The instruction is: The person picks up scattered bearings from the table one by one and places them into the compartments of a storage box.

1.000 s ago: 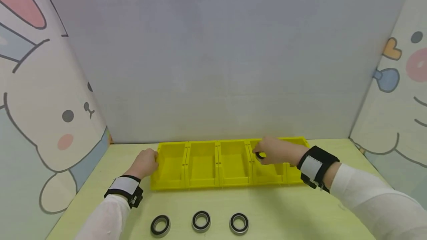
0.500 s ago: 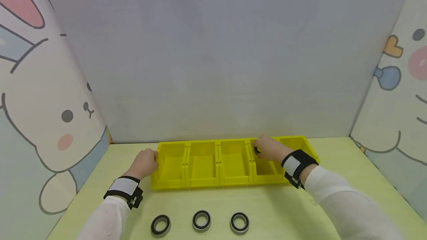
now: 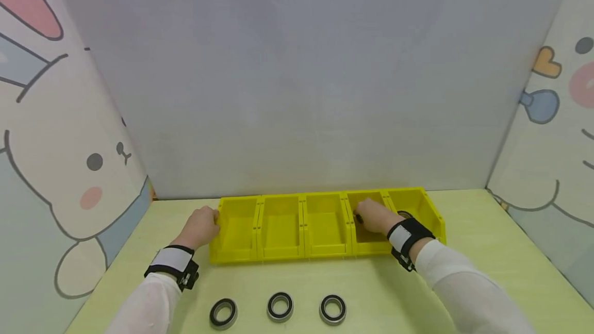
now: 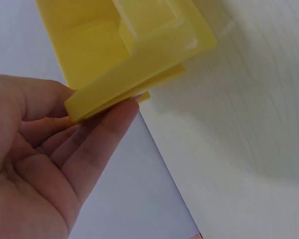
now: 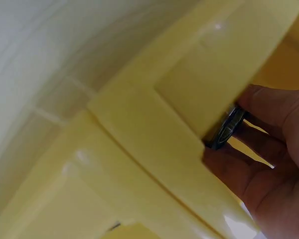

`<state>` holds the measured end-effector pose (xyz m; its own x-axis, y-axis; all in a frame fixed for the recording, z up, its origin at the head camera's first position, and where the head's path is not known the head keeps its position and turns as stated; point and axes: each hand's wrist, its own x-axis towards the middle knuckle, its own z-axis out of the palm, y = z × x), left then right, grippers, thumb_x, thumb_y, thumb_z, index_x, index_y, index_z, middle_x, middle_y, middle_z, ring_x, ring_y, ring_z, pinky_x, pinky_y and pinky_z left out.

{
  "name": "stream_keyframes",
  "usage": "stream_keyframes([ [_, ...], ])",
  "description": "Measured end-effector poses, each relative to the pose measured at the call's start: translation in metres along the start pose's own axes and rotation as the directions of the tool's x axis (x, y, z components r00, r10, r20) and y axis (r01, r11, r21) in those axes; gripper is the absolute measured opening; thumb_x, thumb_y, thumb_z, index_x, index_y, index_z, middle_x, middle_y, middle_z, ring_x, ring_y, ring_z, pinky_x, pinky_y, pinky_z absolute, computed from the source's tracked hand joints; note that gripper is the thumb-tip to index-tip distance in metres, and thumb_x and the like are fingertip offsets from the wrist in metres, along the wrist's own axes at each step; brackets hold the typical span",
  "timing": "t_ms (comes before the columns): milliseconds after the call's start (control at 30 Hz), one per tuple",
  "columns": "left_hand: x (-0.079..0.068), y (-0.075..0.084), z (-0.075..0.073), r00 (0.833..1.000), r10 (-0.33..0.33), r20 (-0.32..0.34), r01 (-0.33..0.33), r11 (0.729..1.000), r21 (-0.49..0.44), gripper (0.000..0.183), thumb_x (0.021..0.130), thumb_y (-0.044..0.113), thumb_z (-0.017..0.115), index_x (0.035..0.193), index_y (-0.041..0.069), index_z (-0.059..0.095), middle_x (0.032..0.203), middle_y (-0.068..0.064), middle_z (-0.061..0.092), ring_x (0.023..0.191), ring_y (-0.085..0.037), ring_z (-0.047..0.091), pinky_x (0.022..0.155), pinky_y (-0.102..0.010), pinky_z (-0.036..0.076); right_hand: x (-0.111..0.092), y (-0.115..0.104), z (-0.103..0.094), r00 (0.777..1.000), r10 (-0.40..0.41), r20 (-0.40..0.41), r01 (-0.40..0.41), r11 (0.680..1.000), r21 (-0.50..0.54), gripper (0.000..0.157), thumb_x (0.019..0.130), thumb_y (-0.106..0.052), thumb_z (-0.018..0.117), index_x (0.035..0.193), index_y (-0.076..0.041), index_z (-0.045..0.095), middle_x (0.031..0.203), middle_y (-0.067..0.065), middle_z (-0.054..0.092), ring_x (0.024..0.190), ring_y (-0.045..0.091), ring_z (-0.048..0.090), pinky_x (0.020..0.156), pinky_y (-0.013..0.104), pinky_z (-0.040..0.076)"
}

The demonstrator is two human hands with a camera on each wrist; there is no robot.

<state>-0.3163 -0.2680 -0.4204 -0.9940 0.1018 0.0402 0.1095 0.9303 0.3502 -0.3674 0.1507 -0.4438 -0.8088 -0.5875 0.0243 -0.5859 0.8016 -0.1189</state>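
Black ring [image 5: 228, 128] in right hand [image 3: 375, 215]; deeper inside bin [image 3: 371, 248]; left hand [image 3: 199, 228] unmoved

Of the yellow plastic bins [image 3: 280, 254], the three leftmost are reachable from above; the right bare hand [image 3: 374, 216] obstructs the fourth.

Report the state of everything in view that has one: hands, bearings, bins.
Left hand: gripping bin row at its left end
Right hand: pinching held bearing
Held bearing: tilted, inside fourth bin from left
Bin row: upright, open-topped
Left bearing: flat on table
Middle bearing: flat on table
Right bearing: flat on table
Dark ring: in rightmost bin, partly hidden
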Motion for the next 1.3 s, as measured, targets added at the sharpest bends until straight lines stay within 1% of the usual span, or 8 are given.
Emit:
stream_keyframes([
  [367, 0.001, 0.0, 0.001, 1.0, -0.017, 0.013, 0.017, 1.0, 0.007, 0.009, 0.084, -0.002, 0.054, 0.076, 0.001, 0.052, 0.063, -0.005, 0.036, 0.06, -0.02, 0.045, 0.056, -0.027, 0.035, 0.002, 0.005, 0.019, 0.998, 0.066, 0.023, -0.067, 0.997, 0.034, 0.016, 0.082, 0.009, 0.059, 0.075, -0.005, 0.058, 0.064, 0.002, 0.046, 0.058, 0.014, 0.038, 0.054, 0.027, 0.033],
  [667, 0.0, 0.002, 0.0, 1.0, -0.023, 0.011, 0.023, 1.0, 0.004, 0.007, 0.084, -0.003, 0.055, 0.078, 0.0, 0.054, 0.063, -0.005, 0.039, 0.061, -0.02, 0.045, 0.056, -0.027, 0.036, -0.001, 0.007, 0.019, 0.998, 0.054, 0.037, -0.054, 0.998, 0.02, 0.012, 0.082, 0.007, 0.06, 0.084, -0.005, 0.062, 0.072, 0.004, 0.056, 0.06, 0.014, 0.043, 0.056, 0.028, 0.035],
  [767, 0.001, 0.002, 0.002, 1.0, -0.027, 0.017, 0.027, 1.0, 0.006, 0.006, 0.084, -0.003, 0.055, 0.079, 0.0, 0.054, 0.064, -0.006, 0.04, 0.062, -0.02, 0.045, 0.056, -0.027, 0.036, -0.005, 0.003, 0.006, 0.998, 0.041, 0.036, -0.042, 0.999, 0.011, 0.013, 0.084, 0.001, 0.062, 0.096, -0.003, 0.065, 0.087, 0.008, 0.064, 0.069, 0.017, 0.055, 0.06, 0.028, 0.044],
  [833, 0.001, 0.001, 0.002, 0.999, -0.028, 0.019, 0.028, 1.0, 0.006, 0.006, 0.085, -0.002, 0.055, 0.079, 0.0, 0.054, 0.064, -0.006, 0.039, 0.062, -0.02, 0.045, 0.056, -0.027, 0.036, -0.011, -0.005, -0.014, 0.999, 0.039, 0.027, -0.039, 0.999, -0.001, 0.026, 0.087, -0.005, 0.063, 0.113, -0.001, 0.063, 0.109, 0.015, 0.064, 0.088, 0.026, 0.062, 0.071, 0.033, 0.051],
  [900, 0.001, 0.001, 0.002, 0.999, -0.032, 0.021, 0.032, 0.999, 0.001, 0.006, 0.085, -0.002, 0.055, 0.079, 0.0, 0.054, 0.064, -0.006, 0.039, 0.062, -0.02, 0.046, 0.057, -0.027, 0.036, -0.016, -0.013, -0.037, 1.0, 0.016, -0.011, -0.016, 1.0, -0.026, 0.044, 0.087, -0.013, 0.065, 0.128, -0.001, 0.054, 0.131, 0.02, 0.052, 0.113, 0.035, 0.056, 0.087, 0.041, 0.05],
  [1000, 0.002, 0.0, 0.002, 0.999, -0.031, 0.016, 0.031, 0.999, -0.004, 0.008, 0.085, -0.003, 0.055, 0.078, 0.0, 0.053, 0.064, -0.005, 0.038, 0.062, -0.02, 0.046, 0.057, -0.027, 0.036, -0.025, -0.026, -0.073, 0.993, -0.053, -0.101, 0.045, 0.995, -0.088, 0.068, 0.085, -0.025, 0.069, 0.143, -0.005, 0.038, 0.15, 0.021, 0.028, 0.135, 0.041, 0.03, 0.103, 0.053, 0.035],
  [1167, 0.002, 0.0, 0.001, 1.0, -0.025, 0.017, 0.026, 1.0, -0.006, 0.006, 0.085, -0.002, 0.054, 0.08, -0.001, 0.054, 0.064, -0.005, 0.037, 0.062, -0.02, 0.046, 0.057, -0.027, 0.036, -0.045, -0.051, -0.113, 0.961, -0.15, -0.232, 0.119, 0.983, -0.141, 0.087, 0.083, -0.046, 0.067, 0.151, -0.017, 0.02, 0.158, 0.01, 0.002, 0.144, 0.038, 0.001, 0.105, 0.067, 0.016],
  [1300, 0.001, 0.0, 0.001, 0.999, -0.031, 0.028, 0.032, 0.999, -0.008, 0.005, 0.085, -0.002, 0.054, 0.081, -0.001, 0.054, 0.063, -0.005, 0.037, 0.062, -0.02, 0.045, 0.056, -0.027, 0.036, -0.069, -0.08, -0.116, 0.948, -0.212, -0.238, 0.172, 0.969, -0.175, 0.09, 0.082, -0.059, 0.058, 0.152, -0.026, 0.012, 0.158, 0.003, -0.009, 0.144, 0.034, -0.009, 0.104, 0.068, 0.013],
])
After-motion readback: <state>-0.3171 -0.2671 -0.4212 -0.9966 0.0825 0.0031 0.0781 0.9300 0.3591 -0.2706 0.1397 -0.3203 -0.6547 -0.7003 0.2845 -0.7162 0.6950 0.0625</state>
